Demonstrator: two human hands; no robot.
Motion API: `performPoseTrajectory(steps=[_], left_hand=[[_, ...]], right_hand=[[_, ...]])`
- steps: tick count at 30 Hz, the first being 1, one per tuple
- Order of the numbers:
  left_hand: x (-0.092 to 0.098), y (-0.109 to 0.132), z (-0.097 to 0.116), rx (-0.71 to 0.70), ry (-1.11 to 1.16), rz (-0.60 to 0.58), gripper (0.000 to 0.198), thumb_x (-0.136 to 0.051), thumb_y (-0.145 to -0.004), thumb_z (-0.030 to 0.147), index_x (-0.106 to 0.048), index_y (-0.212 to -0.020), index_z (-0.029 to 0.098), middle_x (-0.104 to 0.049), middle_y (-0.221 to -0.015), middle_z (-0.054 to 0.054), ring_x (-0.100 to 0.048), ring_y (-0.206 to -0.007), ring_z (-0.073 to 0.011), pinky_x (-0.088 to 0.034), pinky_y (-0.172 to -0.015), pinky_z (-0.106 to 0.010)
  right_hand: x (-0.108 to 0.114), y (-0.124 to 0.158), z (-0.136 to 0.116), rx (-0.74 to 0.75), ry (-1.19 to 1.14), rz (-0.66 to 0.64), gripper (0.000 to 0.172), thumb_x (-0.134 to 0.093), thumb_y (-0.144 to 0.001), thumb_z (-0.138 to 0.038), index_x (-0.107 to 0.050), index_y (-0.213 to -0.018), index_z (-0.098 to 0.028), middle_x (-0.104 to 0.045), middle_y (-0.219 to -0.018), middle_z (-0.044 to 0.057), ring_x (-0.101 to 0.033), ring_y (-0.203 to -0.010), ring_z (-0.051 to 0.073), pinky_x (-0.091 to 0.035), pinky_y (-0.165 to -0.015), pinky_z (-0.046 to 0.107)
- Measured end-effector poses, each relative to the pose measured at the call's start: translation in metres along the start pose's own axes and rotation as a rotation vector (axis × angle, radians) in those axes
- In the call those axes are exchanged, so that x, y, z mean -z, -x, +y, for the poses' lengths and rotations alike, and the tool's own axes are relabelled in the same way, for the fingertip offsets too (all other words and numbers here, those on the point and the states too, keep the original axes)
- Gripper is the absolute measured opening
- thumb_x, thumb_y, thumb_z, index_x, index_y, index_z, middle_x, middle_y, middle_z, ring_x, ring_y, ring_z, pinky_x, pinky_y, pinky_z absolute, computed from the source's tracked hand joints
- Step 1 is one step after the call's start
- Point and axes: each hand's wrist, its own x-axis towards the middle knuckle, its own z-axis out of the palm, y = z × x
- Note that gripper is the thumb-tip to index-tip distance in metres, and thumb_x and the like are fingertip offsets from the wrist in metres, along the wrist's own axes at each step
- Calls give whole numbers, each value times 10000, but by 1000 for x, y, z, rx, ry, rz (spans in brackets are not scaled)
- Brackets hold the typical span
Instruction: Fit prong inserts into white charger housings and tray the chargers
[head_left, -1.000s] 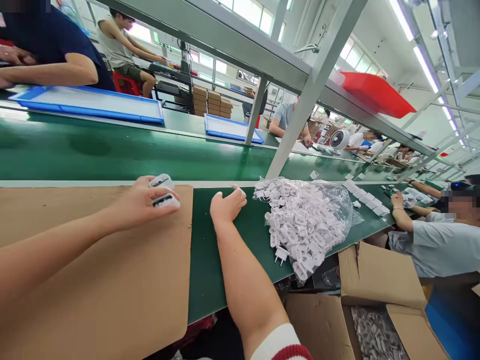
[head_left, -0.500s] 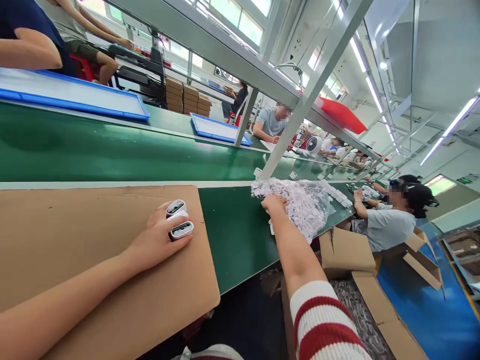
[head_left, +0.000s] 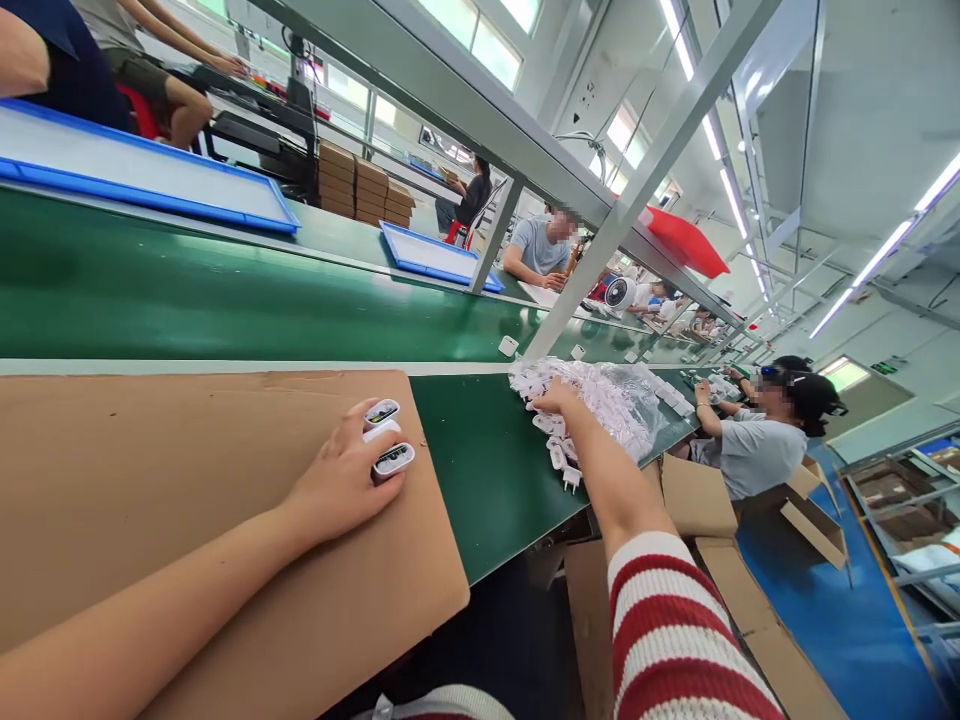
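Note:
My left hand (head_left: 349, 470) is closed around white oval charger housings (head_left: 394, 460) at the right side of a flat cardboard sheet (head_left: 187, 430). Two of their open ends face up and show green and dark parts inside; another white piece sits between them. My right hand (head_left: 553, 397) reaches to the left part of a heap of small white plastic parts (head_left: 611, 410) on the green table. Its fingers are curled down among the parts, and what they grip is hidden. Several white plug pieces (head_left: 556, 452), one with two prongs, lie in front of that hand.
A clear plastic bag (head_left: 646, 395) lies around the heap, with rows of white adapters (head_left: 671, 392) beyond. White pieces (head_left: 508, 346) sit on the green conveyor belt (head_left: 337, 310) behind a slanted metal post (head_left: 577, 290). A co-worker (head_left: 765, 450) sits at right near open cardboard boxes (head_left: 697, 495).
The view has shifted slightly. My right hand has moved over the heap's left part, and several plug pieces now show spread out in front of it. My left hand keeps its hold on the housings.

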Motion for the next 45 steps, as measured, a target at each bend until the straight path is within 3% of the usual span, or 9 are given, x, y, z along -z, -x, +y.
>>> performPoseTrajectory(steps=[6,11,16,19,26,31,36,39,45], left_hand=[[11,-3,6,-17,-5,-84,426,-582,-798,509,-746,-1098,254,-320,-1691,-146,-386,-1541,-418,-425,-1234,-551],[14,-3,12,25,-13,-111,464,-532,-873,531,-750,-1132,215,-268,-1725,-180,-378,-1533,-456,-371,-1238,-629],[11,-1,14,-30,-7,-16,340,-587,-887,500,-777,-964,229,-305,-1729,-109,-212,-1604,-456,-314,-1270,-637],[11,2,16,-103,-19,38,324,-562,-923,450,-794,-1016,244,-272,-1750,-90,-175,-1623,-423,-262,-1292,-633],[26,6,37,-135,57,108,438,-456,-940,352,-716,-1277,249,-579,-1467,-143,-475,-1449,-337,-381,-1249,-502],[57,16,53,-78,168,-19,413,-443,-958,455,-709,-1201,253,-679,-1286,-118,-629,-1232,-308,-525,-1100,-410],[61,39,51,148,272,-47,406,-538,-900,546,-726,-1169,307,-737,-1211,-66,-707,-1091,-287,-587,-937,-355],[48,46,41,273,255,22,436,-561,-849,575,-745,-1110,278,-763,-1124,-78,-710,-1040,-311,-589,-922,-400],[39,44,26,316,254,46,541,-687,-735,609,-748,-1138,252,-753,-1184,-93,-677,-1127,-327,-560,-1033,-429]], right_hand=[[5,38,8,218,-27,-91,881,-801,-703,-257,-504,-1531,-210,-694,-1337,140,-585,-1331,379,-520,-1033,425],[14,58,4,433,-43,-162,464,-838,-713,-209,-760,-1168,-260,-750,-1129,42,-700,-1054,272,-550,-956,354],[2,83,-20,574,-55,-18,372,-831,-806,-228,-749,-1169,-216,-683,-1279,111,-565,-1331,325,-423,-1154,439],[-16,94,-35,631,-109,-11,365,-841,-829,-279,-726,-1172,-229,-707,-1203,84,-622,-1227,282,-463,-1096,411],[-35,94,-59,696,-324,-14,354,-608,-902,-91,-684,-1223,-222,-726,-1274,72,-701,-1156,211,-527,-1051,378],[-29,110,-93,870,-911,-269,526,-691,-820,-223,-560,-1329,-250,-755,-1007,0,-735,-904,165,-589,-848,320],[-24,140,-118,916,-1229,-611,504,-817,-730,-354,-554,-1156,-296,-684,-814,-79,-570,-571,93,-437,-540,213],[-27,151,-120,910,-1245,-727,440,-856,-734,-436,-616,-1074,-291,-690,-830,-56,-552,-595,93,-434,-544,218],[-49,156,-118,840,-1301,-760,695,-994,-554,-368,-642,-1150,-305,-724,-966,-11,-678,-795,156,-575,-734,292]])
